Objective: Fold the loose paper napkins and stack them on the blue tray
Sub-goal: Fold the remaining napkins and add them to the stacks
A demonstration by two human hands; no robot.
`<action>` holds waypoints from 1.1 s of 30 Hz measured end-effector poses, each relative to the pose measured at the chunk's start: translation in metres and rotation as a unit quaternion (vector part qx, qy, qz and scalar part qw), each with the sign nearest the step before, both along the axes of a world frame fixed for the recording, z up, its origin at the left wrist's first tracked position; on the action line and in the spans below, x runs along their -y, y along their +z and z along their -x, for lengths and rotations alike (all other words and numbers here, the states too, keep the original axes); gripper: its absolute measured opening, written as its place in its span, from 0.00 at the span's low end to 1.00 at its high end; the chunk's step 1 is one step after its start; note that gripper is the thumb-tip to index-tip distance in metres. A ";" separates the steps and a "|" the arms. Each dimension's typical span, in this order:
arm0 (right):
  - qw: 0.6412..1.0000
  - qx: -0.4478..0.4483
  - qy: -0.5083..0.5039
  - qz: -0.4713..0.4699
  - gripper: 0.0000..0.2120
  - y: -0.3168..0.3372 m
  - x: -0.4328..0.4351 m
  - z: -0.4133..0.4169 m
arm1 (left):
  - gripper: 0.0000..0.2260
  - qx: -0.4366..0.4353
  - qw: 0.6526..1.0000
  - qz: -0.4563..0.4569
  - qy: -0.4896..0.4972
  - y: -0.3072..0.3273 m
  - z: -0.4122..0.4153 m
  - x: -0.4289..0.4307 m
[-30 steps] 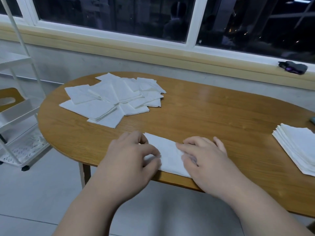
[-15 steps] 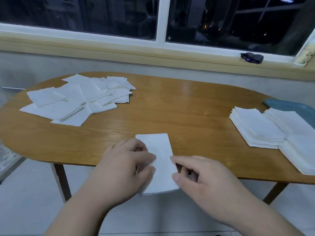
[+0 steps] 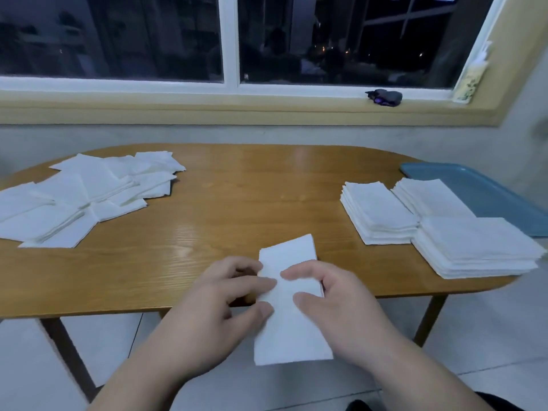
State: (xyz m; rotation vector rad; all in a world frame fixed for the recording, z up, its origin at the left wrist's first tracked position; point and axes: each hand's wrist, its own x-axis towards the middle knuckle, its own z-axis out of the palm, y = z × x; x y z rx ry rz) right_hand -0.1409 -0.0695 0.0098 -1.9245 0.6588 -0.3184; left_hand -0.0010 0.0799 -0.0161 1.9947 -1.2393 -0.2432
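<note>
A white napkin [image 3: 289, 315], folded into a long strip, lies half on the table's near edge and half hanging past it. My left hand [image 3: 219, 310] pinches its left side and my right hand [image 3: 335, 310] pinches its right side. A loose pile of unfolded napkins [image 3: 80, 197] spreads over the table's left end. Three stacks of folded napkins [image 3: 379, 215] stand at the right end, partly on the blue tray [image 3: 486, 191], whose far part is bare.
The oval wooden table [image 3: 237, 185] stands under a window sill that carries a small dark object [image 3: 385, 97]. Table legs and a tiled floor show below the near edge.
The view has swung to the right, bringing the tray and stacks into sight. The strip napkin has turned lengthwise toward me and slid over the table edge, and both hands now grip it.
</note>
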 end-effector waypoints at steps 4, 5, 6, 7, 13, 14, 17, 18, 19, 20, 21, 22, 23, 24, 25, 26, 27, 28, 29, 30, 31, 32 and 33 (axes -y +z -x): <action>0.999 0.030 0.024 -0.027 0.19 0.017 0.026 0.026 | 0.16 -0.094 0.995 0.039 -0.002 0.008 0.023 0.022; 0.998 0.037 0.030 -0.033 0.19 0.021 0.033 0.032 | 0.18 -0.142 0.988 0.051 -0.013 0.012 0.032 0.028; 0.997 0.046 0.037 -0.042 0.19 0.024 0.041 0.039 | 0.20 -0.194 0.978 0.066 -0.027 0.016 0.040 0.036; 0.996 0.057 0.040 -0.051 0.19 0.028 0.049 0.046 | 0.21 -0.244 0.965 0.088 -0.040 0.020 0.048 0.045; 0.994 0.085 0.025 -0.060 0.14 0.038 0.098 0.062 | 0.12 -0.374 0.908 0.179 0.056 0.044 0.072 0.109; 0.995 0.089 0.009 -0.051 0.14 0.039 0.109 0.061 | 0.12 -0.354 0.916 0.176 0.063 0.049 0.072 0.122; 0.995 0.094 -0.038 0.007 0.13 0.048 0.143 0.053 | 0.11 -0.313 0.932 0.167 0.078 0.065 0.068 0.161; 0.994 0.092 -0.053 0.033 0.12 0.052 0.155 0.049 | 0.11 -0.306 0.934 0.165 0.085 0.069 0.063 0.175; 0.992 0.091 -0.066 0.055 0.11 0.055 0.169 0.044 | 0.11 -0.300 0.935 0.165 0.094 0.072 0.058 0.188; 0.991 0.086 -0.074 0.077 0.11 0.058 0.182 0.039 | 0.11 -0.292 0.937 0.160 0.100 0.073 0.053 0.200; 0.989 0.070 -0.076 0.104 0.12 0.060 0.197 0.033 | 0.11 -0.283 0.941 0.153 0.102 0.075 0.048 0.214; 0.987 0.045 -0.071 0.137 0.13 0.061 0.208 0.028 | 0.11 -0.272 0.947 0.144 0.098 0.076 0.043 0.224; 0.984 0.015 -0.063 0.169 0.14 0.061 0.219 0.022 | 0.11 -0.263 0.951 0.136 0.092 0.075 0.038 0.235; 0.979 -0.018 -0.056 0.194 0.15 0.060 0.229 0.017 | 0.11 -0.256 0.954 0.128 0.086 0.073 0.033 0.245; 0.974 -0.050 -0.053 0.216 0.16 0.060 0.238 0.013 | 0.12 -0.247 0.958 0.117 0.082 0.071 0.029 0.255; 0.968 -0.078 -0.052 0.234 0.17 0.059 0.245 0.008 | 0.12 -0.232 0.964 0.101 0.082 0.068 0.024 0.263; 0.962 -0.100 -0.052 0.249 0.17 0.058 0.251 0.005 | 0.13 -0.213 0.970 0.083 0.086 0.065 0.020 0.271; 0.957 -0.117 -0.050 0.260 0.18 0.056 0.256 0.001 | 0.13 -0.194 0.975 0.066 0.090 0.062 0.017 0.277; 0.954 -0.129 -0.047 0.268 0.18 0.054 0.260 -0.002 | 0.13 -0.174 0.979 0.052 0.091 0.059 0.013 0.282; 0.951 -0.138 -0.043 0.273 0.18 0.051 0.263 -0.005 | 0.13 -0.155 0.983 0.038 0.090 0.057 0.009 0.285; 0.950 -0.146 -0.038 0.274 0.18 0.048 0.265 -0.007 | 0.13 -0.129 0.988 0.019 0.087 0.054 0.006 0.287; 0.949 -0.155 -0.032 0.273 0.19 0.044 0.266 -0.009 | 0.14 -0.092 0.992 -0.006 0.083 0.051 0.003 0.289; 0.945 -0.168 -0.024 0.281 0.19 0.040 0.266 -0.010 | 0.15 -0.048 0.995 -0.032 0.078 0.047 0.000 0.290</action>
